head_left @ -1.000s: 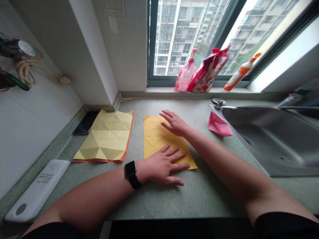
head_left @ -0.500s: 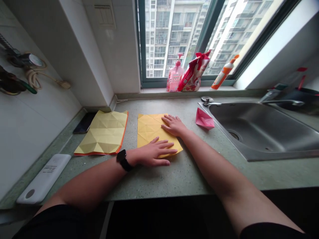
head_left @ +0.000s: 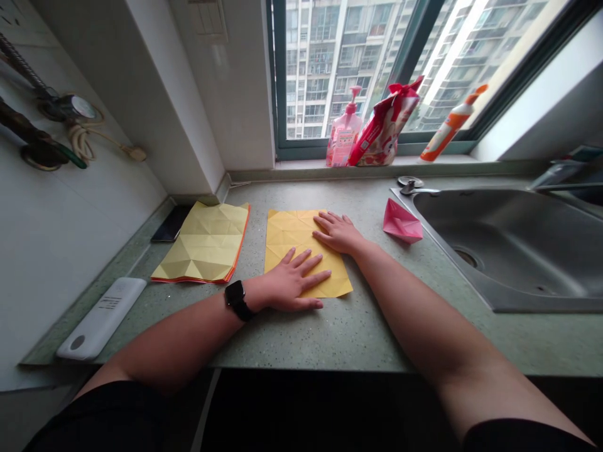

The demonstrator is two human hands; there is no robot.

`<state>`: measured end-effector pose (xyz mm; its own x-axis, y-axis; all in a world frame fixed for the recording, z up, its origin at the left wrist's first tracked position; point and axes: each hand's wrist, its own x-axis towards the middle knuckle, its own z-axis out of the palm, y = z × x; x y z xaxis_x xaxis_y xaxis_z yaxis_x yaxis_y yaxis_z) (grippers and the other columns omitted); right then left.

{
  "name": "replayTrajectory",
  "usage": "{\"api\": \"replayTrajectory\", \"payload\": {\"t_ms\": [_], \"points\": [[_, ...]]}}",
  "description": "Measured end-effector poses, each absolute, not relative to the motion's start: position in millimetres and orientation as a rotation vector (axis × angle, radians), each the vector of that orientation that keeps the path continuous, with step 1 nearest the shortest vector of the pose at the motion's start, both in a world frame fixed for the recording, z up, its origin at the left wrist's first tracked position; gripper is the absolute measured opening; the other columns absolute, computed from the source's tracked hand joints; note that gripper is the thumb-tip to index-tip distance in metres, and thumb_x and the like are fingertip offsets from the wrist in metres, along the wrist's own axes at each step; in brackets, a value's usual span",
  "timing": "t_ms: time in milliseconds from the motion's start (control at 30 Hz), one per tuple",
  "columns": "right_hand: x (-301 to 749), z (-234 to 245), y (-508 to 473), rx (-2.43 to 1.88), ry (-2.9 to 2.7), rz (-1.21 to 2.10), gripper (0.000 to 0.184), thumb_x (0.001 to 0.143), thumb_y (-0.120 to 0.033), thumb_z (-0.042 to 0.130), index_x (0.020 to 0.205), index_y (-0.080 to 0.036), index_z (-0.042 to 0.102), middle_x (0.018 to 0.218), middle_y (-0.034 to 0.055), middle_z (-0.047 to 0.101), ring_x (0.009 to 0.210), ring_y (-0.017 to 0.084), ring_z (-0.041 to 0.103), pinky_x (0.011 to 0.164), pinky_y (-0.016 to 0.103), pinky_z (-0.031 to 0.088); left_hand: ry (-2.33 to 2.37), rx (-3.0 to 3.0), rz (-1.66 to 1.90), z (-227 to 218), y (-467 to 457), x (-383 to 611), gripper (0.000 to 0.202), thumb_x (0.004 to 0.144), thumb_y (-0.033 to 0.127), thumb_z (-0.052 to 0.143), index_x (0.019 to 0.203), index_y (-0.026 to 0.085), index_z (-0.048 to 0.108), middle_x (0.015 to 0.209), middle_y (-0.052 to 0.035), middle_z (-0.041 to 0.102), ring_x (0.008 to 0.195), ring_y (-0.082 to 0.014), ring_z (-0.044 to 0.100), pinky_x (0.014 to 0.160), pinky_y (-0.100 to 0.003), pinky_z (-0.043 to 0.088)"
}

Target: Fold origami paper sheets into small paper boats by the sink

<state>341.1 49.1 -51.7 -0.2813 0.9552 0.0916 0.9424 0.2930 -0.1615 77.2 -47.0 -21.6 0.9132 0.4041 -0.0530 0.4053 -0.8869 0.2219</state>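
Observation:
A creased yellow-orange sheet of paper (head_left: pixel 291 227) lies on the counter in front of me. My left hand (head_left: pixel 294 281) rests flat across its near left part, fingers spread and pointing right. On the sheet's right side lies my right hand (head_left: pixel 340 232), its fingers stretched toward the far left. Neither hand grips anything. To the left is a stack of creased paper sheets (head_left: pixel 205 242), pale yellow on top with orange edges below. A folded pink paper piece (head_left: pixel 402 222) sits to the right, beside the sink.
A steel sink (head_left: pixel 532 251) is set in the speckled counter (head_left: pixel 301 339) at right. A dark phone (head_left: pixel 170 225) lies partly under the paper stack, and a white oblong device (head_left: pixel 102 319) is nearer. A pump bottle (head_left: pixel 343 138), red bag (head_left: pixel 389 129) and orange-white bottle (head_left: pixel 447 133) line the windowsill.
The camera view has shifted, so the scene sits slightly differently. My left hand has moved slightly up the sheet, with its fingers more spread. My right hand stays in about the same place.

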Motion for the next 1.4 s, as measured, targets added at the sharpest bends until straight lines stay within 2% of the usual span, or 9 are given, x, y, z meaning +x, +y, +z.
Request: {"api": "replayTrajectory", "payload": {"t_ms": [167,267,367,667,767,933,1100,1267,1400], "points": [[344,-52,49,-1.732,-2.384,0.139,0.067,0.109,-0.064,0.046,0.166,-0.03,0.053,0.179,0.0121,0.042,0.167,0.039,0.034,0.132,0.069,0.026,0.606,2.821,0.134,-8,-47,62,0.089,0.096,0.068,0.076,0.169,0.025,0.046,0.177,-0.0199,0.04,0.166,-0.0444,0.033,0.134,-0.068,0.024],[344,-53,49,-1.732,-2.364,0.148,0.066,0.109,-0.064,0.046,0.164,-0.03,0.054,0.178,0.0124,0.043,0.166,0.039,0.035,0.132,0.069,0.027,0.609,2.836,0.221,6,-49,48,0.069,0.092,0.059,0.085,0.146,0.021,0.065,0.16,-0.0196,0.059,0.15,-0.0398,0.054,0.126,-0.056,0.041],[344,-54,49,-1.717,-2.347,0.155,0.064,0.108,-0.063,0.048,0.163,-0.03,0.056,0.177,0.0126,0.046,0.165,0.039,0.036,0.132,0.069,0.027,0.621,2.858,0.173,16,-50,40,0.051,0.092,0.052,0.086,0.127,0.02,0.069,0.139,-0.0157,0.069,0.125,-0.0339,0.067,0.109,-0.047,0.054],[352,-51,42,-1.58,-2.174,0.106,0.059,0.106,-0.054,0.06,0.156,-0.024,0.064,0.173,0.0148,0.05,0.16,0.039,0.044,0.131,0.059,0.038,0.611,2.907,0.085,21,-49,39,0.022,0.1,0.038,0.077,0.107,0.02,0.068,0.123,-0.0091,0.071,0.104,-0.0248,0.069,0.087,-0.035,0.054],[350,-36,33,-1.474,-2.008,0.008,0.051,0.104,-0.047,0.063,0.149,-0.025,0.069,0.169,0.014,0.055,0.158,0.04,0.046,0.129,0.064,0.039,0.635,2.936,0.096,21,-49,39,0.012,0.102,0.031,0.072,0.104,0.02,0.068,0.117,-0.0072,0.072,0.097,-0.0224,0.068,0.08,-0.034,0.051],[343,-1,2,-1.301,-1.922,0.061,0.034,0.106,-0.042,0.059,0.127,-0.027,0.08,0.132,0.0115,0.08,0.123,0.033,0.074,0.112,0.056,0.056,0.605,2.922,0.165,15,-41,39,0.014,0.102,0.028,0.072,0.114,0.022,0.069,0.12,-0.0073,0.073,0.104,-0.0236,0.069,0.083,-0.033,0.052],[347,8,-27,-1.236,-2.123,0.282,0.031,0.106,-0.04,0.057,0.114,-0.028,0.084,0.116,0.0086,0.084,0.105,0.028,0.079,0.096,0.046,0.064,0.664,2.807,0.335,5,-30,37,0.01,0.101,0.019,0.068,0.11,0.021,0.071,0.111,-0.0061,0.076,0.097,-0.0213,0.071,0.081,-0.032,0.053],[367,1,-27,-1.295,-2.186,0.344,0.054,0.09,-0.011,0.05,0.128,-0.033,0.08,0.133,0.0039,0.081,0.124,0.027,0.075,0.11,0.049,0.061,0.777,2.598,0.67,2,-21,33,0.013,0.102,0.015,0.062,0.106,0.02,0.073,0.105,-0.0058,0.08,0.092,-0.0198,0.075,0.083,-0.032,0.058],[376,-1,-26,-1.26,-2.262,0.401,0.066,0.083,-0.012,0.058,0.144,-0.035,0.07,0.149,0.0049,0.072,0.141,0.028,0.066,0.122,0.053,0.054,0.852,2.38,0.9,4,-12,29,0.011,0.102,0.02,0.065,0.107,0.019,0.075,0.105,-0.0067,0.081,0.09,-0.019,0.077,0.081,-0.032,0.063]]}}
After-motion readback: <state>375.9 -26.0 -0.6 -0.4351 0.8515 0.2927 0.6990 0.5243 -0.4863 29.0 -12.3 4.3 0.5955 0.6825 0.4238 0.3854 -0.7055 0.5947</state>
